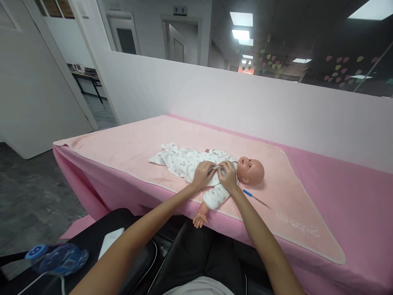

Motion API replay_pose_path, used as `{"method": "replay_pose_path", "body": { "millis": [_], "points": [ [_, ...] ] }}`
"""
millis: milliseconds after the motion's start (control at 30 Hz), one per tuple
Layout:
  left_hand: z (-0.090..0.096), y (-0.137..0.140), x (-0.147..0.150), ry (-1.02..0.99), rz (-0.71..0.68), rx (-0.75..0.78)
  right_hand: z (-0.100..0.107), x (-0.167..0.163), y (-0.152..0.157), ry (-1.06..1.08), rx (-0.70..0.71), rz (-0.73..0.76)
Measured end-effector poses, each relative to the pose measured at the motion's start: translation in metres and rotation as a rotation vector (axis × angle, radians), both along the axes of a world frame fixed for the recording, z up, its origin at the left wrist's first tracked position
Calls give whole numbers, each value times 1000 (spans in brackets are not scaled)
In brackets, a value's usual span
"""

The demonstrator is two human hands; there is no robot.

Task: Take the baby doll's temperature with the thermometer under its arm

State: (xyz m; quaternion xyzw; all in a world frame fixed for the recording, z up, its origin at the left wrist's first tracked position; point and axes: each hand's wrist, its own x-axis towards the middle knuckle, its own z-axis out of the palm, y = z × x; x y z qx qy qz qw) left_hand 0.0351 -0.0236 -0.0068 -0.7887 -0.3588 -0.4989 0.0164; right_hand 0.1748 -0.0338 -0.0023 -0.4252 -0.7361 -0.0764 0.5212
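At the near edge sits the wearer's lap in dark trousers (193, 258); to its left a black chair (100, 224) bears a bottle (67, 259), lying on its side with the blue cap to the left, and a flat white slab (109, 241), partly behind the left forearm. Just beyond, the doll (251, 172) lies face up on the blanket (123, 153), near the table's front edge; its long axis runs across the view, crown to the right, legs to the left and slightly farther off; its near arm slants toward the wearer, the small hand past the blanket's edge, palm up, fingers pointing near.

Beside that arm lies a screwdriver (249, 193), blue handle toward the doll, shaft slanting right and nearer. Over the doll's chest the left hand (203, 174) and right hand (226, 175) almost meet, fingers bent and narrow around a small pale bit (216, 167); whether it is part of the white printed suit (184, 162), and which hand grips it, one cannot tell.

The blanket spreads over a pink cloth (350, 184); farther back rises a white wall (245, 106), topped by a window (294, 45) with heart stickers.
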Motion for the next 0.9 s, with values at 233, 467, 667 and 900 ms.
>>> {"method": "replay_pose_path", "body": {
  "millis": [233, 467, 667, 900],
  "points": [
    [0, 3, -1, -218, -107, -124, -2, -3, 4, -12, -20, -15],
    [0, 2, 3, -244, -70, -96, -3, -2, 3, -6, -66, -24],
    [4, -3, 3, -157, -24, -74, -1, -3, 0, 56, -94, -45],
    [4, -4, 3, -195, -49, -58, -2, -3, 1, 46, -91, -48]
  ]
}}
